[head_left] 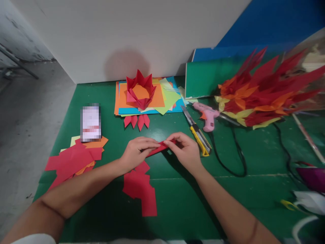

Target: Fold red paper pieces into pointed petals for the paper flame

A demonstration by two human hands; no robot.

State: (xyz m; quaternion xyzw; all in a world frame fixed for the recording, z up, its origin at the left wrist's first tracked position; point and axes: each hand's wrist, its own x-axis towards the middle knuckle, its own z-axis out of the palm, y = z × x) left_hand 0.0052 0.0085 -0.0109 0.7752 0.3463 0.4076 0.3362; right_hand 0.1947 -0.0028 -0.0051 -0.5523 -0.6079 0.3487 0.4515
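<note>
A narrow folded piece of red paper [160, 147] is held between my two hands over the middle of the green table. My left hand [137, 151] pinches its left end, and my right hand [185, 149] pinches the right end between thumb and fingers. Just below my left hand lie several loose red paper pieces [147, 196]. Beyond my hands, small folded red paper shapes [137, 122] rest at the front of a stack of coloured paper [158, 98]. A ring of pointed red folded paper [129, 84] stands on that stack.
Right of my hands lie a yellow utility knife [196, 132] and a pink glue gun [209, 117] with a black cord. A red and orange paper flame-like bundle [259, 95] stands at the right. A phone [90, 122] and more cut paper [73, 157] are on the left.
</note>
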